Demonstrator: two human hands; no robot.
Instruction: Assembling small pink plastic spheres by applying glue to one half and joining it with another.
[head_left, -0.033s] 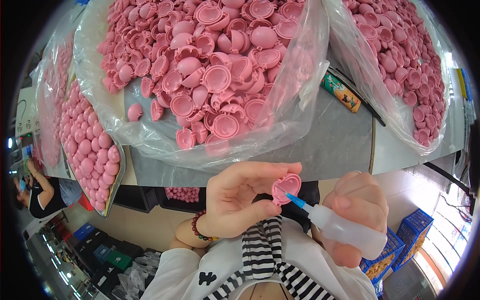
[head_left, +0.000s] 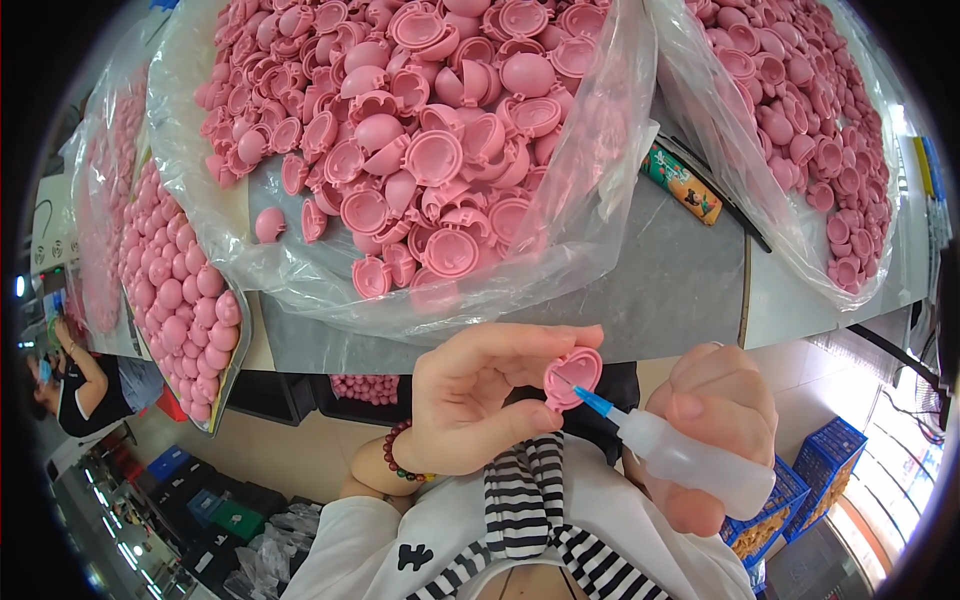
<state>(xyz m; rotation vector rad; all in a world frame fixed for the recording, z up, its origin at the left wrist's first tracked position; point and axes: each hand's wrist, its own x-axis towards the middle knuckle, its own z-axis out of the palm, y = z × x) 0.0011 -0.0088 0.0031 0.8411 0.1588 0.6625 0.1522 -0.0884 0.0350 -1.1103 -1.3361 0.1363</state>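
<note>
My left hand [head_left: 480, 395] pinches a pink plastic half-shell [head_left: 573, 378] by its edge, hollow side facing right. In my right hand [head_left: 722, 420] is a translucent white squeeze bottle [head_left: 695, 463], tilted with its blue needle tip [head_left: 592, 402] pointing up and left. The thin needle reaches into the hollow of the shell; whether it touches the inner wall I cannot tell. Beyond my hands, a large heap of pink half-shells [head_left: 435, 157] lies on an opened clear plastic bag [head_left: 330, 300] on the grey table [head_left: 690, 290].
Another bag of pink shells [head_left: 790, 110] stands at the far right. A tray of closed pink balls [head_left: 180, 300] sits at the left. Between the bags lie a green and orange packet [head_left: 682, 185] and a dark stick. Blue crates [head_left: 830, 460] stand lower right; a person [head_left: 90, 385] is far left.
</note>
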